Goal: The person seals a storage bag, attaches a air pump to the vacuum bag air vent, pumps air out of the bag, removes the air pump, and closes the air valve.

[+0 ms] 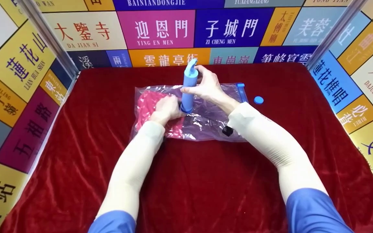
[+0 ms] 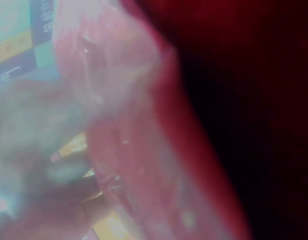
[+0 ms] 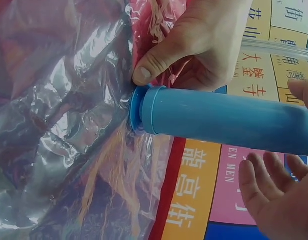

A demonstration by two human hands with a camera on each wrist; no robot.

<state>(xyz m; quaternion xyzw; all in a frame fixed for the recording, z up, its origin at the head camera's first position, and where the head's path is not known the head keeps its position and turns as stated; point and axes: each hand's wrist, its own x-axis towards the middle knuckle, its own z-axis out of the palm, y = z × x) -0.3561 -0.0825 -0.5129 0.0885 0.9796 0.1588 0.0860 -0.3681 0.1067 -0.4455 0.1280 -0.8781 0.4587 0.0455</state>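
Observation:
In the head view a clear plastic vacuum storage bag (image 1: 212, 129) lies on the table, with pink-red cloth (image 1: 146, 103) inside its left part. A blue hand pump (image 1: 188, 98) stands upright over the bag, its base at a blue valve ring (image 3: 136, 110). My left hand (image 1: 167, 108) grips the bag beside the pump's base, thumb tip right at the ring. Higher up, my right hand (image 1: 207, 85) holds the pump's barrel, thumb across the front and fingers behind. The left wrist view is hazy, showing the pink-filled bag (image 2: 129, 135) close up.
A round blue cap (image 1: 258, 100) lies right of the bag. The bag's blue zip slider (image 1: 241, 85) sits at its upper right corner. Dark red velvet (image 1: 206, 181) covers the table, and printed panels (image 1: 160, 29) rise behind and at both sides.

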